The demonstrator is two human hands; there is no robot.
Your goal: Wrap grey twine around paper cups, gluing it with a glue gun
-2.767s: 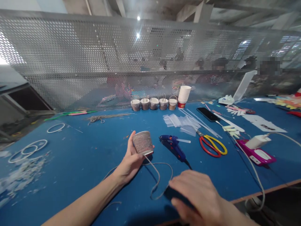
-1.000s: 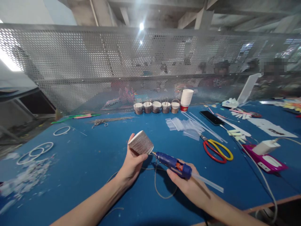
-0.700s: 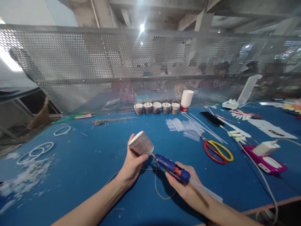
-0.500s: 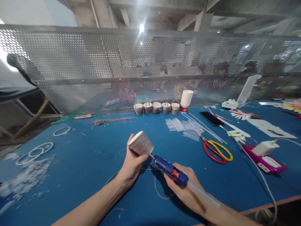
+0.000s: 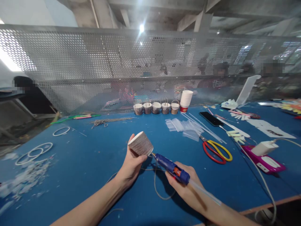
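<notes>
My left hand point(image 5: 132, 163) is closed around a paper cup point(image 5: 141, 144) wrapped in grey-brown cord, tilted so its white rim faces up and left. In my right hand point(image 5: 183, 177) is a blue glue gun point(image 5: 170, 166), its metal tip close to the cup's lower right edge. Whether the tip touches the cup I cannot tell. A clear glue stick point(image 5: 204, 191) sticks out of the gun's back end. Loose cord point(image 5: 156, 188) curves over the blue table below both hands.
Several cord-wrapped cups point(image 5: 156, 108) and a stack of paper cups point(image 5: 186, 101) stand along the mesh partition point(image 5: 89, 69). To the right lie glue sticks point(image 5: 185, 127), scissors point(image 5: 217, 152), a phone point(image 5: 211, 118) and a magenta power strip point(image 5: 263, 161). White rings point(image 5: 35, 153) and scraps lie left.
The glue gun has shifted slightly right and its tip sits a little farther from my left thumb. My left hand and the cup are nearly still. A person at far left has changed position.
</notes>
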